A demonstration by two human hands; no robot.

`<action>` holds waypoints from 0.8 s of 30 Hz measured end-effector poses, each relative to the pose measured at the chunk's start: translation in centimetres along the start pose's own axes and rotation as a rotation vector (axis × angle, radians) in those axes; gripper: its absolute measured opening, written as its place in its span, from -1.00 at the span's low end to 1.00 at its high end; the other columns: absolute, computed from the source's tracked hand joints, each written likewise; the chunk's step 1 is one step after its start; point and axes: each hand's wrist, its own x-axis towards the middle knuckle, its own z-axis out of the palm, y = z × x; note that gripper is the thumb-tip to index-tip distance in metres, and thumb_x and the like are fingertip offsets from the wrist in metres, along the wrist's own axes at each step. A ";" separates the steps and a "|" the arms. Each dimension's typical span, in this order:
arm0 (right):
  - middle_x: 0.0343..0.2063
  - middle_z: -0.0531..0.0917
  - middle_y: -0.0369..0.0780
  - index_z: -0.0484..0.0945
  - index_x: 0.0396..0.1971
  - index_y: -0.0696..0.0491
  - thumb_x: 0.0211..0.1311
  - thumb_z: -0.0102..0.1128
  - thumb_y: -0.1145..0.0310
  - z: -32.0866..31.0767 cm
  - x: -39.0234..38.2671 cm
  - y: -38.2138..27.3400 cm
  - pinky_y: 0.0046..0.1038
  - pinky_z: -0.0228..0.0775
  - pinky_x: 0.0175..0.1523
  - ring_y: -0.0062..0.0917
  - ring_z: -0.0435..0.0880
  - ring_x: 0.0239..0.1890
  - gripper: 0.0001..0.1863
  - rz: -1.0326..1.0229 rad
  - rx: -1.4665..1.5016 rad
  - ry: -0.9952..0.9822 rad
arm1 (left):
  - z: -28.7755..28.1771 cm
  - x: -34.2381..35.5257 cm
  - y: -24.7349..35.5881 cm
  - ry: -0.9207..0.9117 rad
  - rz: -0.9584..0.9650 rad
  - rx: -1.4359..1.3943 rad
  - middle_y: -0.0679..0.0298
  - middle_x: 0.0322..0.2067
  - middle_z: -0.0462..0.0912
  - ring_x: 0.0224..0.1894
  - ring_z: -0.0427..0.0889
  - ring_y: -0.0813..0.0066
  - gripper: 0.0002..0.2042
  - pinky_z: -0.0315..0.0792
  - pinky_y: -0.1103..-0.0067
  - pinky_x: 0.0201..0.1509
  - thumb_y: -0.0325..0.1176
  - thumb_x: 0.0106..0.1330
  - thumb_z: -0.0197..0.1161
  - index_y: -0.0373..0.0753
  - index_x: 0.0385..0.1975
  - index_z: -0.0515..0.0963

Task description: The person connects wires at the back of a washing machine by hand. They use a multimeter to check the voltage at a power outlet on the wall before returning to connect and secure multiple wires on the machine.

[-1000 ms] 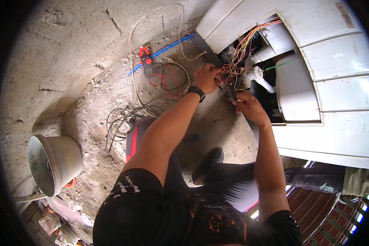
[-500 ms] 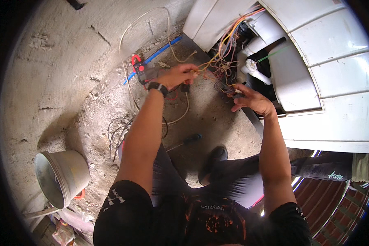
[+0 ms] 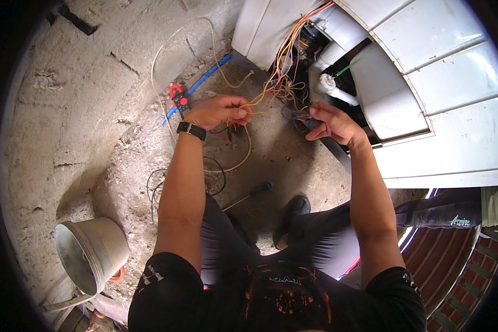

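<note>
My left hand [image 3: 221, 112], with a dark watch on its wrist, pinches yellow wires [image 3: 258, 99] in front of the white tiled unit. These run up to a tangle of thin coloured wires [image 3: 289, 88] that hangs from the unit's opening. My right hand [image 3: 335, 124] is beside the tangle, at the lower edge of the opening. Its thumb and forefinger close on a thin wire end, and something dark lies against the fingers, too shaded to make out. A red-and-black clamp meter [image 3: 179, 102] rests on the ground beyond my left hand.
White plastic pipes [image 3: 337, 91] fill the opening of the tiled unit [image 3: 454, 72]. A blue pipe [image 3: 209, 74] and a pale cable [image 3: 154, 61] lie along the rough wall. A screwdriver [image 3: 261, 190] lies near my feet. At the left stands a tilted bucket [image 3: 108, 243].
My left hand has drawn back slightly left and down with the yellow wires, which now stretch longer toward the tangle. My right hand stays by the opening. The whole view has shifted a little.
</note>
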 end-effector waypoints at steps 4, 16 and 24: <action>0.13 0.61 -0.10 0.31 0.26 0.13 0.44 0.19 0.04 -0.4 -0.6 -0.4 -0.28 0.70 -0.11 -0.29 0.79 -0.36 -0.41 0.027 0.119 0.054 | 0.0 0.3 -0.3 -0.018 0.031 -0.099 0.23 0.11 0.57 0.12 0.59 0.46 -0.71 0.46 0.53 0.18 -0.30 0.45 0.24 -0.33 0.05 0.55; -0.36 0.62 -0.22 0.54 -0.25 0.10 0.28 0.35 0.17 -1.6 0.3 1.2 -0.48 0.63 -0.15 -0.53 0.69 -0.35 -0.70 -0.060 -0.293 0.100 | -0.7 1.6 -1.4 0.115 0.126 -0.355 0.12 0.22 0.53 0.25 0.54 0.24 -0.57 0.46 0.38 0.26 -0.37 0.46 0.13 -0.40 0.27 0.40; -0.30 0.64 -0.18 0.55 -0.19 0.17 0.19 0.49 0.08 -2.8 1.0 0.9 -0.47 0.63 -0.16 -0.52 0.68 -0.33 -0.53 0.003 -0.301 0.137 | -1.5 0.9 -1.1 0.215 0.140 -0.398 0.09 0.13 0.59 0.19 0.59 0.15 -0.62 0.54 0.29 0.19 -0.34 0.43 0.18 -0.39 0.16 0.47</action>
